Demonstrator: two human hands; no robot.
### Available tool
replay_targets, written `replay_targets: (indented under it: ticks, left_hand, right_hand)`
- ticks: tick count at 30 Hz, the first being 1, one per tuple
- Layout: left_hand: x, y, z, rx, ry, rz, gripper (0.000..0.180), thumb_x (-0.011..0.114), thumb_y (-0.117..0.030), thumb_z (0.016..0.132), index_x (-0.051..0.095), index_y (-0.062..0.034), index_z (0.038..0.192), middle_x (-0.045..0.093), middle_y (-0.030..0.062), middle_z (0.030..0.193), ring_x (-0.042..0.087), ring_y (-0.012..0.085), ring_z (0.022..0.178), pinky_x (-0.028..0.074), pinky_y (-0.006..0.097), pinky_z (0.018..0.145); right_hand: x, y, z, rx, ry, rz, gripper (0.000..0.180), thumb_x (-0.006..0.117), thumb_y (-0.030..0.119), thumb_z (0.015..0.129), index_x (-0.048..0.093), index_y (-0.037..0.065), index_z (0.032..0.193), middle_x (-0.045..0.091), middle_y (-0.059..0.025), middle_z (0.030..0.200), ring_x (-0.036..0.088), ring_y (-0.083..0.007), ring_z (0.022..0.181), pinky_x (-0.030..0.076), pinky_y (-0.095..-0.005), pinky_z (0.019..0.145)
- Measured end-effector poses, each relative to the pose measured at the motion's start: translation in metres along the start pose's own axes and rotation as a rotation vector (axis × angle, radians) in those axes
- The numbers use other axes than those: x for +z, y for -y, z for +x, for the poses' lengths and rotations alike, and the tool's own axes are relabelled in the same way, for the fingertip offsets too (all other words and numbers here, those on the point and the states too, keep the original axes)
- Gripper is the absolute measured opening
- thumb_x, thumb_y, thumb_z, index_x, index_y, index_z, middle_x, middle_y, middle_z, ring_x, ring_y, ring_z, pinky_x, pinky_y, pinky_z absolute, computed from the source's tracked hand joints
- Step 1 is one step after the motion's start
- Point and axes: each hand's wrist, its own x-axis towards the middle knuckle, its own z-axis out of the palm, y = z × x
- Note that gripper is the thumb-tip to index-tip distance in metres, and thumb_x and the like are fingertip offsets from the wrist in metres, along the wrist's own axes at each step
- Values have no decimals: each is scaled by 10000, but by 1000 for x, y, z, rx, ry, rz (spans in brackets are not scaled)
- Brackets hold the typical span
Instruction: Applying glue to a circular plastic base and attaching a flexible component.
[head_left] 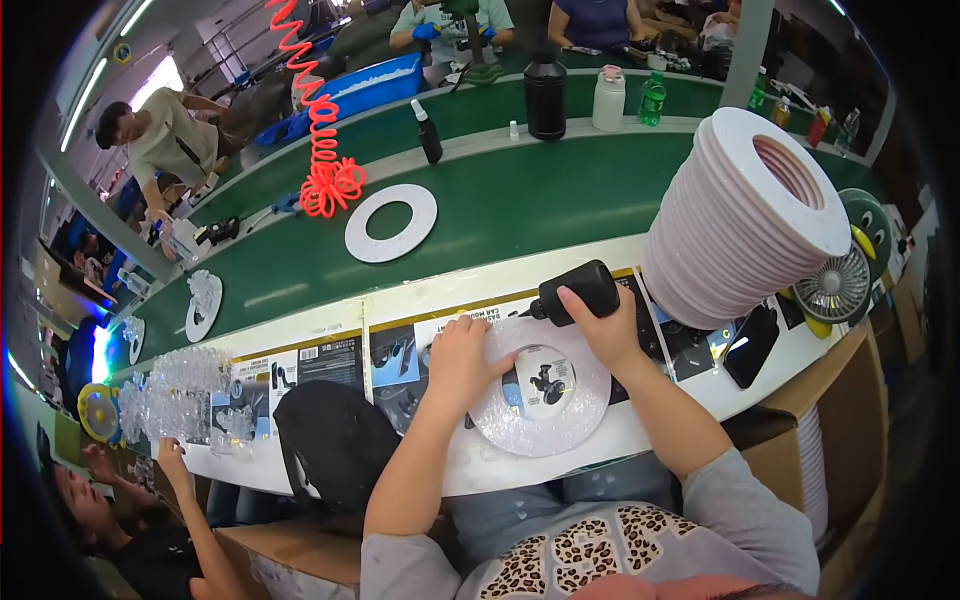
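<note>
A flat white ring (498, 424) with a shiny surface lies before me on printed sheets (400, 375) on the white worktop. My left hand (462, 362) grips its left far side, with the thumb stretched toward the central hole. In my right hand (604, 325) is a black squeeze bottle (582, 292), fingers wrapped round it. The bottle is tilted, its narrow nozzle pointing left over the far part of the ring. Whether any liquid comes out is too small to tell.
At right stands a tall stack of white rings (735, 220), beside a phone (752, 345) and a small fan (835, 285). Another ring (416, 222) lies on the green conveyor belt (500, 200). A black cap (335, 440) and clear plastic parts (180, 390) are at left, near a co-worker's hand (172, 462).
</note>
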Motion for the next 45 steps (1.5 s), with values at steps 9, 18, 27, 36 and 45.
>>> replay_targets:
  ticks: [9,18,27,36,45]
  left_hand:
    - [0,2,4,10,2,5,479,835,-296,682,653,-1,1012,634,140,967,609,324,962,500,408,842]
    - [1,1,4,-17,23,23,480,833,-302,688,669,-6,1029,641,138,972,614,314,964,499,403,850]
    - [0,0,4,-20,20,11,473,834,-296,690,668,-4,1023,648,137,974,619,317,972,499,400,859]
    - [1,2,5,-10,9,-2,478,839,-294,684,667,-2,1022,647,136,978,617,314,972,499,403,852]
    - [0,0,4,-11,8,9,474,827,-310,698,669,-8,1027,641,148,994,609,329,980,500,414,866]
  right_hand:
    - [2,-3,5,-39,30,-126,243,745,234,857,703,1,913,721,-109,812,679,-186,733,514,-313,700]
    - [2,-5,5,-42,47,-146,257,739,252,863,701,4,915,719,-107,812,678,-195,733,514,-317,701]
    - [2,-4,4,-21,55,-130,256,743,250,860,701,4,918,719,-106,815,673,-191,729,510,-310,701]
    - [2,2,6,-43,56,-154,235,741,234,858,702,10,913,716,-107,810,671,-192,719,506,-308,694]
    - [0,-2,5,-46,29,-180,249,750,246,849,692,11,904,710,-109,800,670,-212,708,506,-320,685]
